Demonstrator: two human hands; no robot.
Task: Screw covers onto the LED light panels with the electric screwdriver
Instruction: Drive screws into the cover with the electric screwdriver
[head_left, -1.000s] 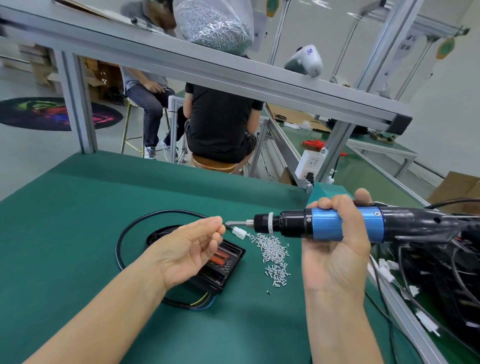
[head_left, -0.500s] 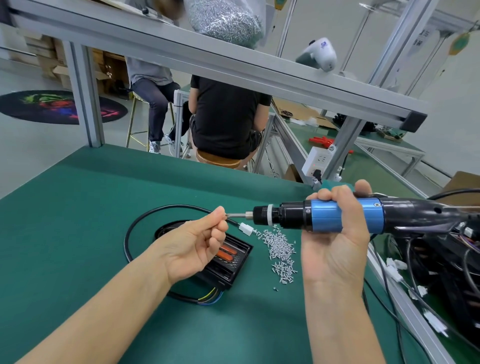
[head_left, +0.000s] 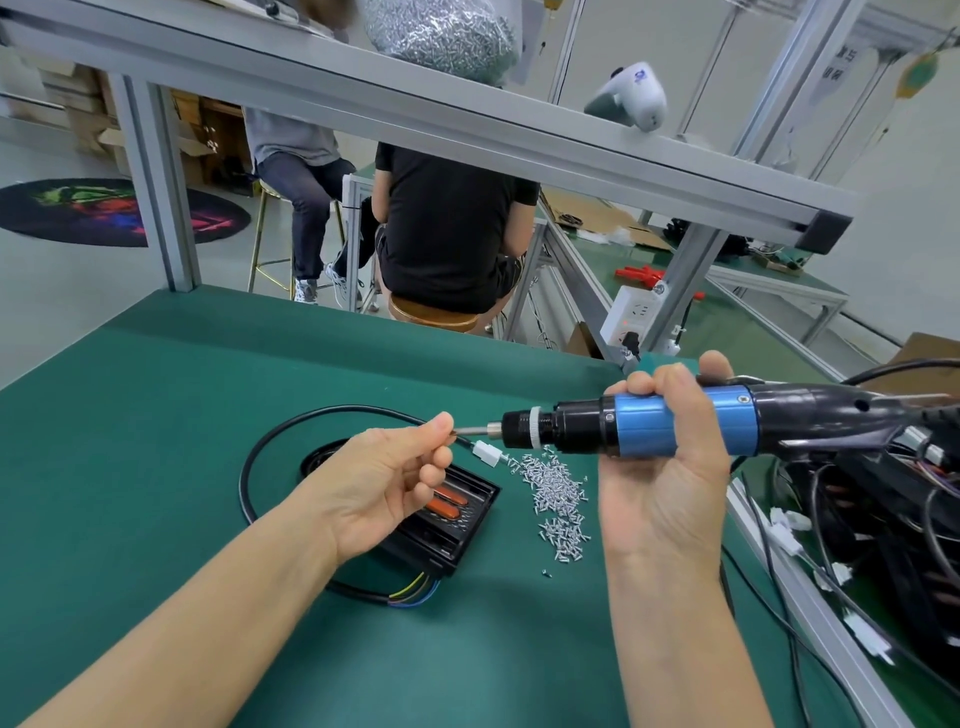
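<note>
My right hand (head_left: 665, 467) grips the blue and black electric screwdriver (head_left: 639, 423), held level above the table with its bit pointing left. My left hand (head_left: 384, 488) pinches its thumb and forefinger at the bit's tip; a screw there is too small to make out. Under the left hand lies a black LED light panel (head_left: 457, 525) with orange parts inside, partly hidden. Its black cable (head_left: 291, 431) loops round to a white connector (head_left: 485, 451). A pile of small silver screws (head_left: 558, 493) lies on the green table (head_left: 156, 415) between my hands.
A heap of black panels, cables and white connectors (head_left: 883, 519) fills the right side past an aluminium rail (head_left: 810, 608). An aluminium frame beam (head_left: 415, 114) crosses overhead with a bag of screws (head_left: 441, 31) on it. Two people (head_left: 452, 228) sit beyond the table's far edge.
My left hand has moved right and its fingertips have closed on the screwdriver's bit tip. The screwdriver has stayed level in my right hand.
</note>
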